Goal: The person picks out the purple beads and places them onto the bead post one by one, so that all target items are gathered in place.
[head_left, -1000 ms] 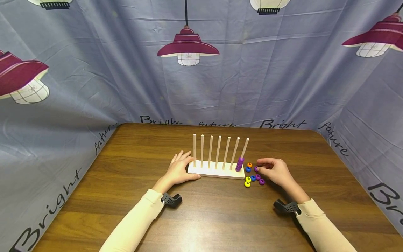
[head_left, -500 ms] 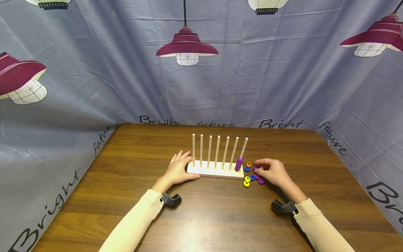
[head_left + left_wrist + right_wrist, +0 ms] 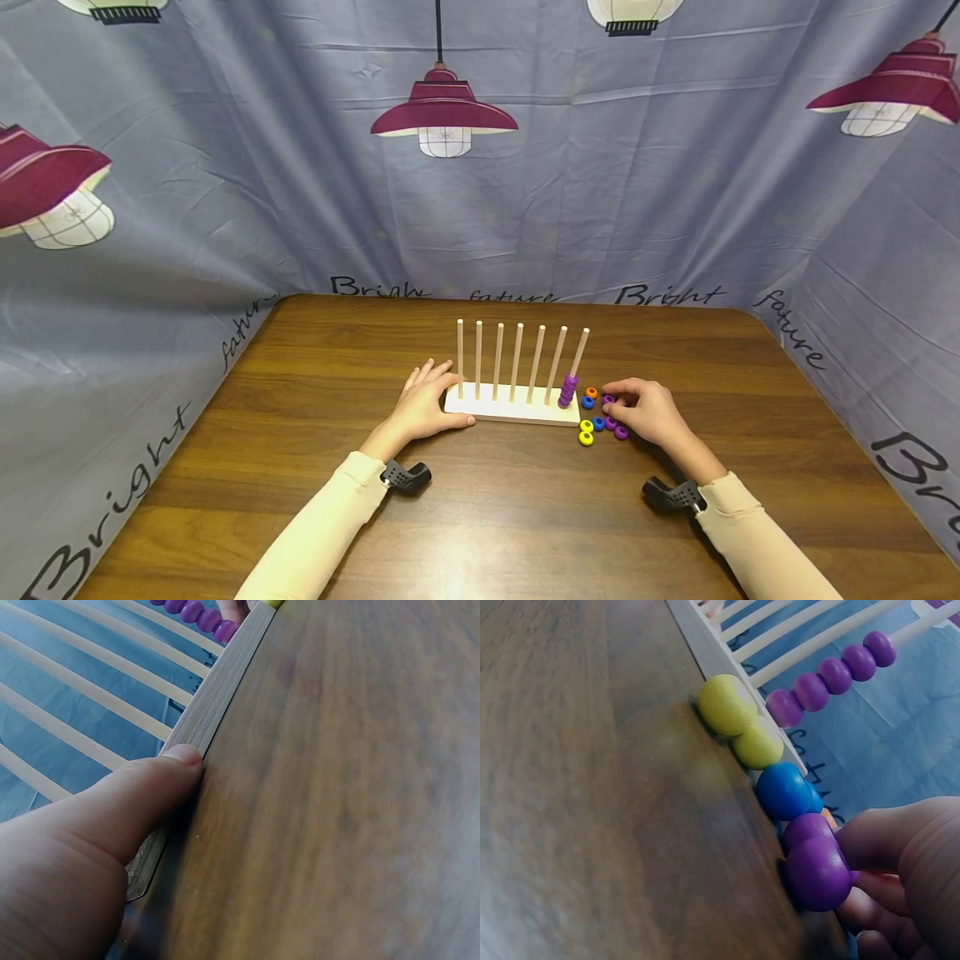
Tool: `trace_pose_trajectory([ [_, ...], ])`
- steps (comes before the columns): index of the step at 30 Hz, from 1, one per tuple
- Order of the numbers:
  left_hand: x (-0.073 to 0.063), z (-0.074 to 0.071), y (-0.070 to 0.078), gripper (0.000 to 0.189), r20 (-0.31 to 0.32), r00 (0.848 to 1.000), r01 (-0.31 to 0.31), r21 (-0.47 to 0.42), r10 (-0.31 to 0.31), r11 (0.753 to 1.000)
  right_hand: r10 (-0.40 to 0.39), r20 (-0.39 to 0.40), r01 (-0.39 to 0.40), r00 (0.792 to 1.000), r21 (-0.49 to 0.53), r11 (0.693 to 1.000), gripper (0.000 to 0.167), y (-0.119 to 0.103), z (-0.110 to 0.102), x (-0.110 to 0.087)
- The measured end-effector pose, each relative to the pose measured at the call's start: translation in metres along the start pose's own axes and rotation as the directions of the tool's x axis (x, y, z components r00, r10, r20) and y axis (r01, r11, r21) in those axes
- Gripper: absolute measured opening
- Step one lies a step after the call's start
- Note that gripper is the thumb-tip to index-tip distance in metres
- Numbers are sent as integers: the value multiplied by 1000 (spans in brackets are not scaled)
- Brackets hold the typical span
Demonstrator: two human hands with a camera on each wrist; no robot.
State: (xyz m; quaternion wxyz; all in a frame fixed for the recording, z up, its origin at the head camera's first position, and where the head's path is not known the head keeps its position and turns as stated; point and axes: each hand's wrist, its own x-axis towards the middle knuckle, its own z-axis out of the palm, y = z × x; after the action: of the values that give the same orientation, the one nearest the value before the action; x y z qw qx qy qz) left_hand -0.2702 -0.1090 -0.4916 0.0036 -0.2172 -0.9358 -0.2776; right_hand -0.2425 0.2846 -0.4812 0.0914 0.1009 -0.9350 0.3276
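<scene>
Low down, the curved right hand (image 3: 651,411) pinches a purple bead (image 3: 609,400).

The left grip (image 3: 82,859) lays its thumb (image 3: 154,786) against the wooden base (image 3: 223,686), purple beads (image 3: 192,611) beyond.

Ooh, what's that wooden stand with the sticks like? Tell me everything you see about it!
The pale wooden stand has a flat, rectangular base with seven thin, round pegs standing in a row. Five round purple beads sit on the peg at its right end; the other six pegs are bare. It rests upright on a brown, wood-grained table. The person's left hand holds its left end, with the thumb against the front edge.
</scene>
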Motion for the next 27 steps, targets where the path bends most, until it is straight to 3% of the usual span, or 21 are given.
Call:
trace_pose_trajectory([
  [27, 0, 0, 0, 69, -17, 1000, -16, -1, 16, 1000, -26, -11, 26, 1000, -50, 998, 20, -4, 1, -3],
])
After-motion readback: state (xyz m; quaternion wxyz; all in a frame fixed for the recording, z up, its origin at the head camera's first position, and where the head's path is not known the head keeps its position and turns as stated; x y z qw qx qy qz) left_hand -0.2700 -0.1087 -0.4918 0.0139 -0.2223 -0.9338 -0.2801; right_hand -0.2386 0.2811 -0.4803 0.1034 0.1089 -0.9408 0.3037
